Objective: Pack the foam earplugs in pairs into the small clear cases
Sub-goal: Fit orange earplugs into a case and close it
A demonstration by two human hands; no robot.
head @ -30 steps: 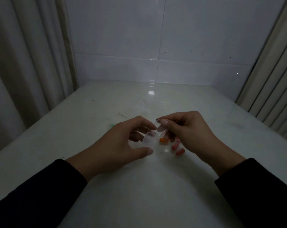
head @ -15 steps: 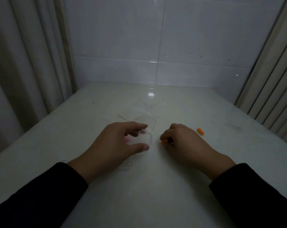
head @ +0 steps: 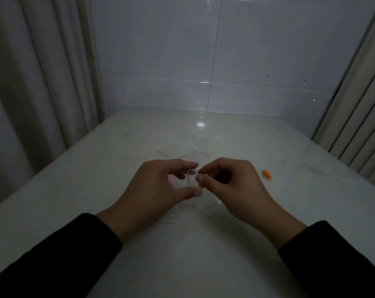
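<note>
Right hand (head: 229, 186) lifts from desk (head: 203, 254), pinching orange earplug (head: 201, 186) | meets clear case (head: 192, 179) gripped by left hand (head: 158, 186) | insertion apparently imminent | spare earplug (head: 266, 174) waits apart

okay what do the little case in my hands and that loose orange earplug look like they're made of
The case looks like clear glossy plastic: the fingers show through it. The loose earplug looks like matte orange foam, with a dull surface and no shine, though it is small in this dim view.
</note>
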